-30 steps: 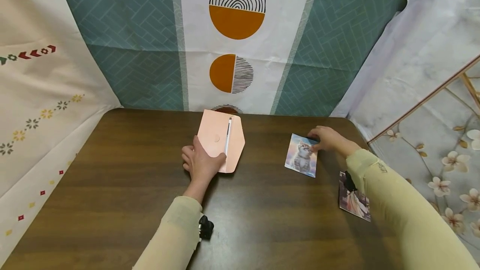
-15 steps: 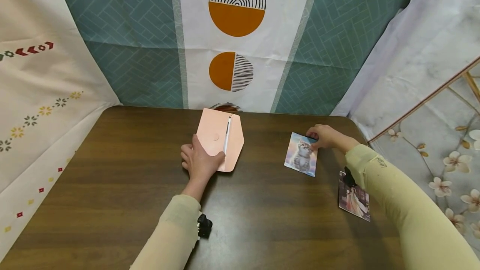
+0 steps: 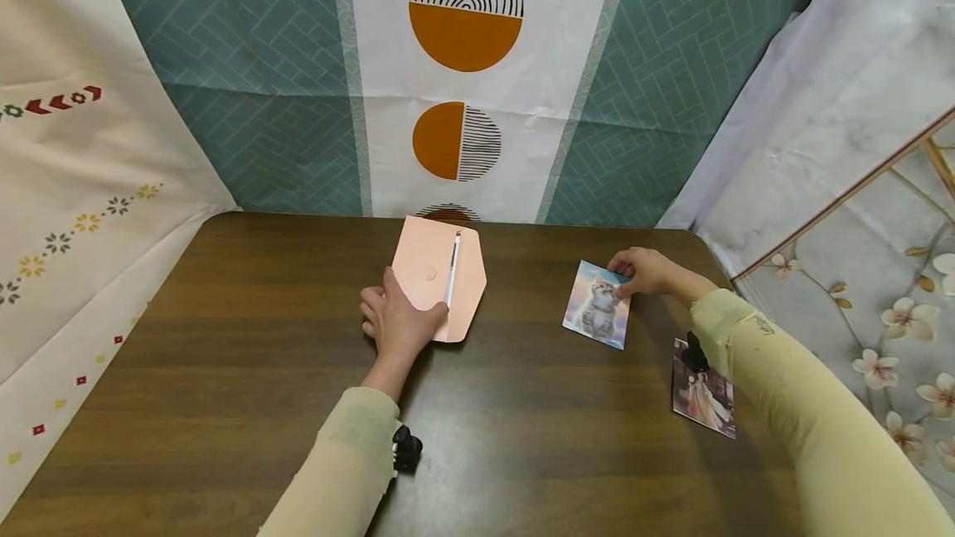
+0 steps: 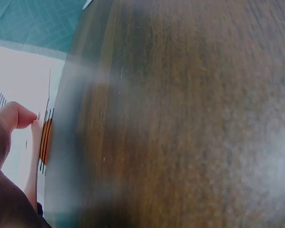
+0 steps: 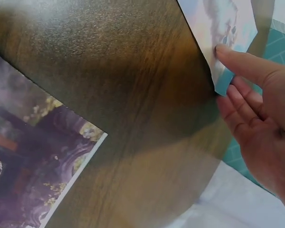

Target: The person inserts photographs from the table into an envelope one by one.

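A pink envelope (image 3: 421,259) with its pointed flap folded out to the right lies near the table's far edge; a pale strip shows in its slit. My left hand (image 3: 403,321) holds the envelope by its near end, thumb at the slit and fingers at the left side. In the left wrist view the thumb (image 4: 21,115) meets the envelope's edge. Farther right, my right hand (image 3: 645,270) pinches the upper right corner of a kitten picture card (image 3: 597,309). The right wrist view shows the thumb on the card's face (image 5: 230,28) and the fingers behind its slightly bent corner.
Below my right forearm lies a second picture card (image 3: 701,400) with a figure in a long dress, partly covered by the wrist camera (image 3: 696,352). The brown wooden table (image 3: 261,371) is bounded by a patterned cloth (image 3: 455,147) at the back and cloths at both sides.
The kitten card and my right hand have shifted very slightly left. My left hand and the envelope stay in place. The head view has tilted a little.
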`<state>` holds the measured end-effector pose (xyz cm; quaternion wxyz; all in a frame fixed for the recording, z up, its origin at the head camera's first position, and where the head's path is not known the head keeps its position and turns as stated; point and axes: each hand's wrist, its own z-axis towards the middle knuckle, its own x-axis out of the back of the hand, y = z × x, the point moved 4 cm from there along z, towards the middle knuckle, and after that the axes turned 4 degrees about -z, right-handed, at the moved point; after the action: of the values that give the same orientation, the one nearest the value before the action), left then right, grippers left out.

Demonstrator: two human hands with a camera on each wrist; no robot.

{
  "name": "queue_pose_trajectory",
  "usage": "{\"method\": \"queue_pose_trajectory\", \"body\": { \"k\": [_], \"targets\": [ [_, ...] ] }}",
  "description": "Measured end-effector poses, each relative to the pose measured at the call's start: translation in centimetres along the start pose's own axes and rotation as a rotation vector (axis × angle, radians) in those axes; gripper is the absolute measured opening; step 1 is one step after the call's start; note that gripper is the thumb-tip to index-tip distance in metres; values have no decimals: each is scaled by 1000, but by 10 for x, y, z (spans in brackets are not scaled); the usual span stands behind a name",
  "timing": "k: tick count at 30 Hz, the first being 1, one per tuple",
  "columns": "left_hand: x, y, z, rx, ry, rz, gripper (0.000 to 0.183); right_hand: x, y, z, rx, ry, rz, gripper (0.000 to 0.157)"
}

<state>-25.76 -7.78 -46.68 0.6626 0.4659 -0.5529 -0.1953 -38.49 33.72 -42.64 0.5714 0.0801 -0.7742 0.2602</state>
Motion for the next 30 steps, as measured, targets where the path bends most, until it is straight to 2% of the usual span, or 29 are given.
{"method": "queue_pose_trajectory", "body": {
  "k": [8,13,22,30],
  "targets": [
    [0,-1,-1,3,-1,7,110,-3,5,-2,-13,37,78,38],
    [1,-1,0,8,0,10,110,-4,4,-2,7,80,103,37],
    [0,-1,1,7,2,15,111,-6,8,1,-6,130,175,23],
    [-1,2,2,-4,1,19,113,-2,6,-2,-41,130,333,23]
  ]
}}
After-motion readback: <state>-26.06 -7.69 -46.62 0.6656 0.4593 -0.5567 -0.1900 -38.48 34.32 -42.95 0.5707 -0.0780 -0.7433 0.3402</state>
